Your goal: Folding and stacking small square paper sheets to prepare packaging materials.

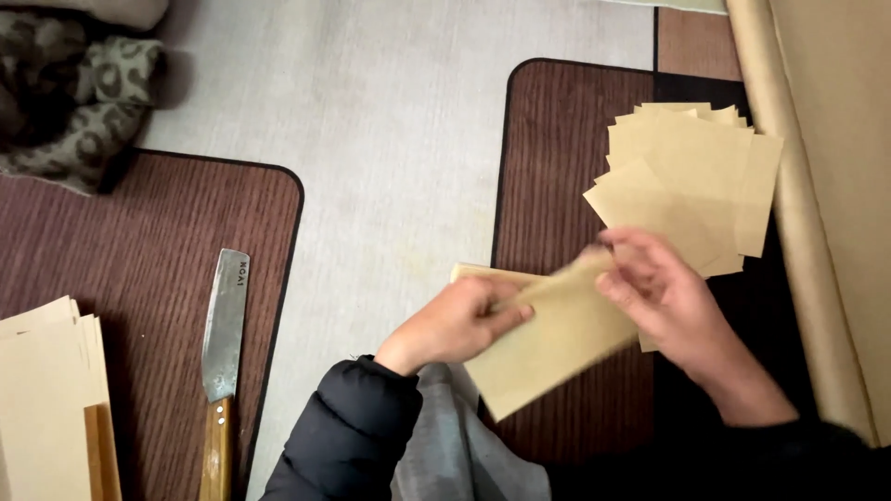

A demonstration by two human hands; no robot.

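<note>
We see, just right of the frame's centre, a tan paper sheet [548, 348] held between both hands above a dark brown ribbed mat [548, 158]. The left hand [455, 320] pinches the sheet's upper-left edge, fingers closed over it with the thumb on top; the right hand [664, 297] grips the upper-right end, fingers curled around the blurred edge. The sheet's long axis runs from lower left to upper right — its free corner hangs toward the bottom of the frame, between the two wrists, so the paper lies below and between the fingers, about equally near both hands. Directly above the right hand, in the upper right of the frame, a fanned stack of cut paper squares [691, 167] rests on the mat, apparently just clear of the fingers. A large roll of the same paper [803, 232] runs down the right edge. At lower left, on a second brown mat [139, 241], lie a broad knife [223, 343] with a wooden handle and another pile of sheets [46, 399] — both well apart from the hands. No container is in view.
</note>
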